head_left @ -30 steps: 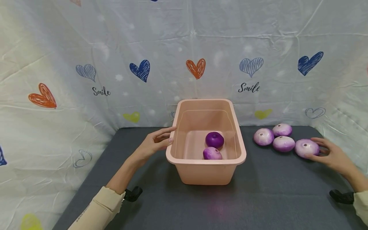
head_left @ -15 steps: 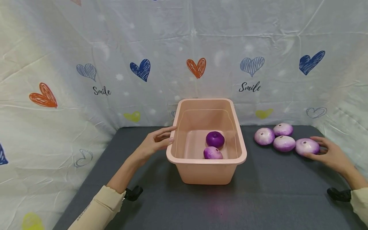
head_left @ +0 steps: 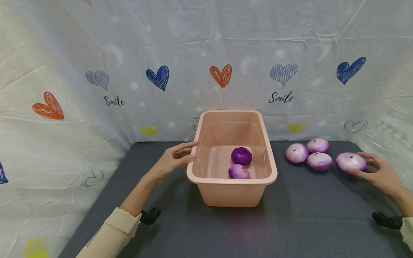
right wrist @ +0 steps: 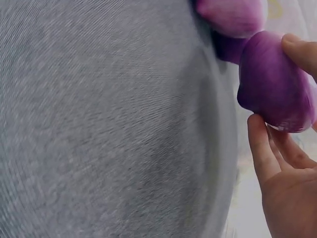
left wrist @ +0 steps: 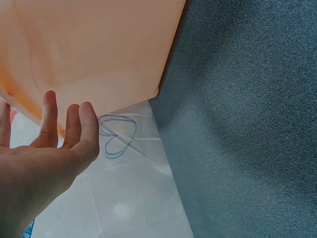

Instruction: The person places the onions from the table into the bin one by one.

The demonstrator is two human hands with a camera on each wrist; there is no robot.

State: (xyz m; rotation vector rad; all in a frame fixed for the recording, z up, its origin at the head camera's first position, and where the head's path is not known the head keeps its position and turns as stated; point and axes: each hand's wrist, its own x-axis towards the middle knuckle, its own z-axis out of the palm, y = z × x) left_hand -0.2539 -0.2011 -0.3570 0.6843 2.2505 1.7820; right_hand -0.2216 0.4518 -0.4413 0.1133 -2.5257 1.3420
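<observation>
The tub [head_left: 231,193] is pale peach-pink. Inside it lie a deep purple onion [head_left: 241,156] and a lighter purple onion [head_left: 238,171]. Four onions [head_left: 318,161] on the dark grey desk [head_left: 309,222] are pale lilac fading to white. The backdrop [head_left: 96,53] is white with orange, blue and yellow scribbled hearts and black "Smile" lettering. The sleeve [head_left: 111,234] is cream.

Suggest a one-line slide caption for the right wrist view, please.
Right hand grips a purple onion just above the grey table, another onion behind it.
</observation>
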